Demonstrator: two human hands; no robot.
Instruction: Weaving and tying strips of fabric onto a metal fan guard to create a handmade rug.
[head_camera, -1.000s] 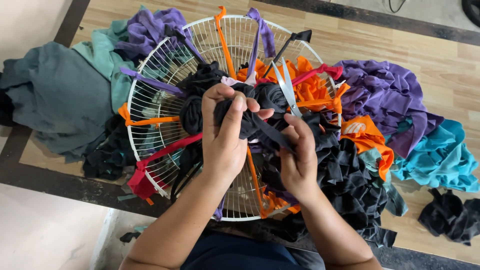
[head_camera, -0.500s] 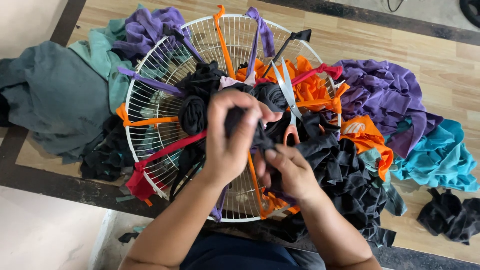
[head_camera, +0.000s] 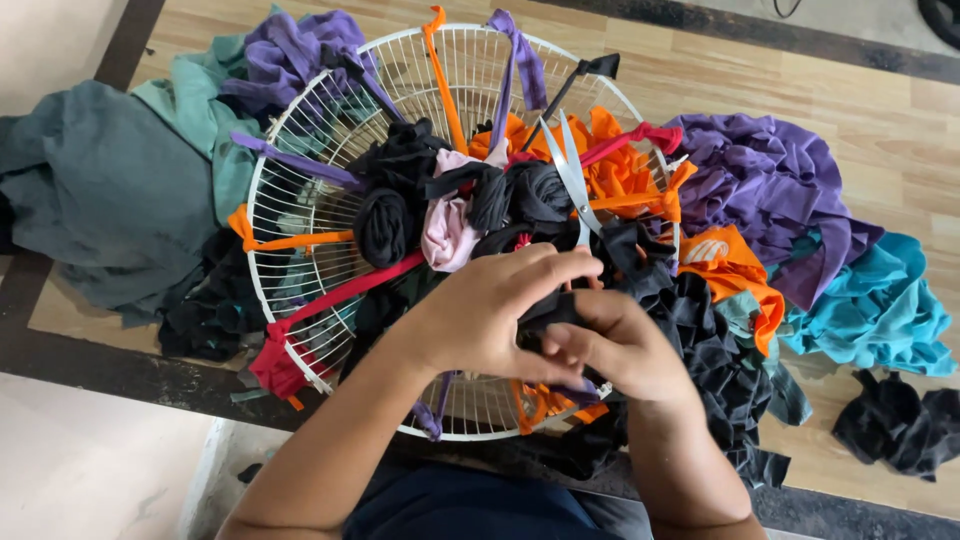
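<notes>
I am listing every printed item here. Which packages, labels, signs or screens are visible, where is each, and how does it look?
Printed patch: on the orange cloth right of the white wire guard; small, rounded, pale.
No packages, signs or screens are in view.

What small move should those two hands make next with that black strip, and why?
Probably pull the black strip tight. Both the left hand and the right hand pinch it between them just above the white wire grille, where other cloth strips already sit tied to the wires. That is only a guess.
</notes>
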